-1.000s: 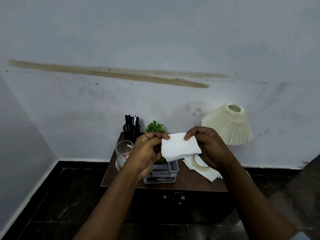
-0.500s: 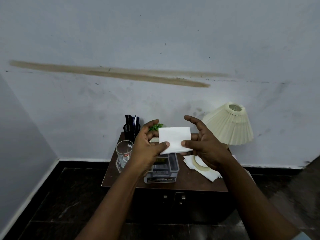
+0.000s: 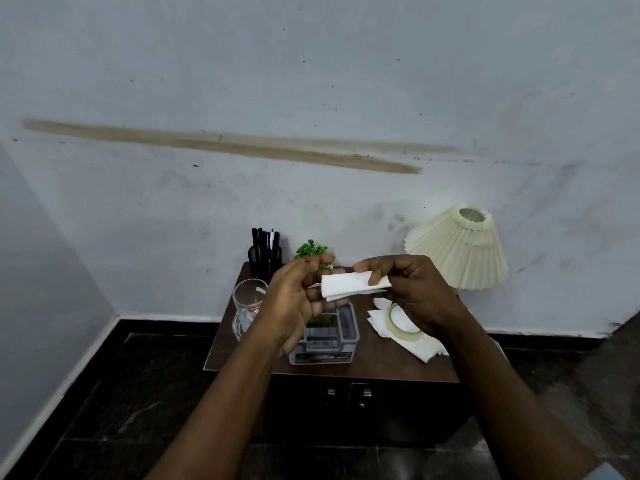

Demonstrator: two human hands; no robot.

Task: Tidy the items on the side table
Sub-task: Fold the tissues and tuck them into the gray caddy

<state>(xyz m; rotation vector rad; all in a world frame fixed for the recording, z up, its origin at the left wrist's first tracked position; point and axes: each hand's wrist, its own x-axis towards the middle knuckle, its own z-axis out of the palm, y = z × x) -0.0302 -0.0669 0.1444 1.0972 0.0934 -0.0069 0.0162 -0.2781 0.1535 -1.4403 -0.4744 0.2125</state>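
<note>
A folded white tissue [image 3: 344, 285] is held above the brown side table [image 3: 374, 362]. My right hand [image 3: 412, 292] pinches its right end between thumb and fingers. My left hand [image 3: 298, 299] is at its left end with the fingers loosely spread, touching the tissue's edge. On the table lie more white tissues [image 3: 415, 344] with a roll of tape [image 3: 403, 323] on top, partly hidden by my right wrist.
A grey plastic box [image 3: 325, 344] stands at the table's front middle, a glass mug [image 3: 247, 306] at the left, a black pen holder [image 3: 265, 254] and a small green plant [image 3: 310, 250] at the back. A tilted pleated lamp [image 3: 460, 251] is at the right. Dark floor below.
The tissue went from a flat upright square facing me to a flatter, folded strip. My right hand closed on its right end and my left hand's fingers loosened.
</note>
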